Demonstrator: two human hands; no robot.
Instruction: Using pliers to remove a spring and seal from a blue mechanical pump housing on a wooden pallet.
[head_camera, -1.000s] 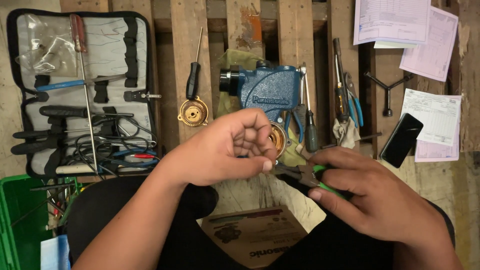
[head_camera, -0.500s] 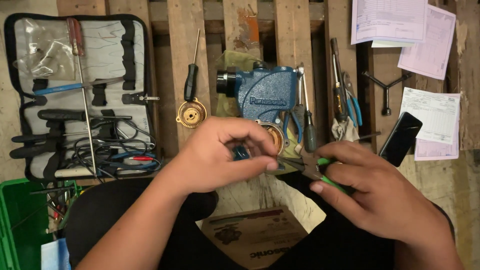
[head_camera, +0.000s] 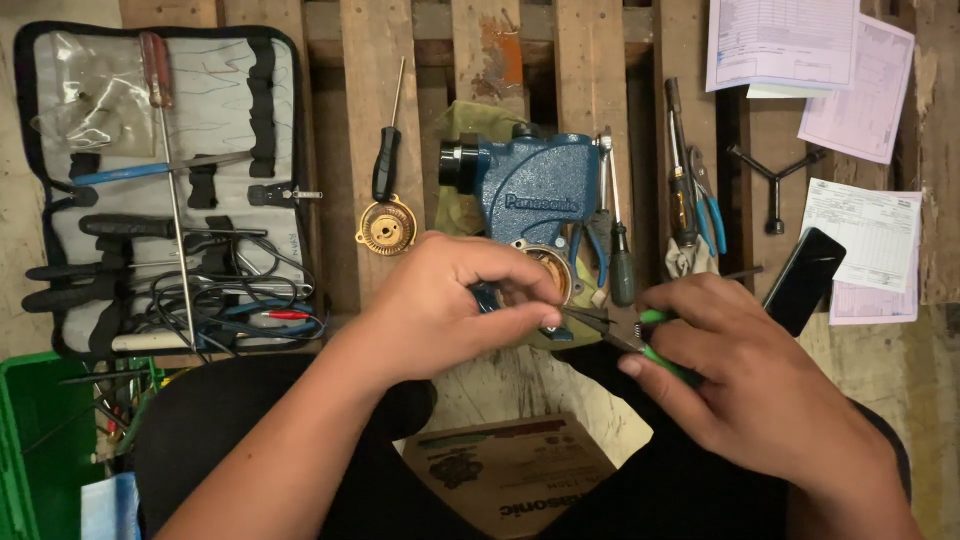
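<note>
Tool roll: I see a grey pouch (head_camera: 215, 110) with a black edge lying open at the left, screwdrivers strapped in.
Brass disc: a small gold part (head_camera: 386, 228) lies on the wooden pallet (head_camera: 370, 60), beside a black screwdriver (head_camera: 386, 160).
Left hand: my left hand (head_camera: 450, 305) is pinched shut on a small blue part (head_camera: 488, 296), just below the blue motor housing (head_camera: 535, 195).
Right hand: my right hand (head_camera: 740, 380) is closed on green-handled pliers (head_camera: 625, 330), tips at the left fingertips.
Box: a brown carton (head_camera: 515, 480) lies near my lap.
Papers: white and pink sheets (head_camera: 835, 70) lie top right, near a black phone (head_camera: 803, 280).
Change: half a second on, both hands sit much as before.
</note>
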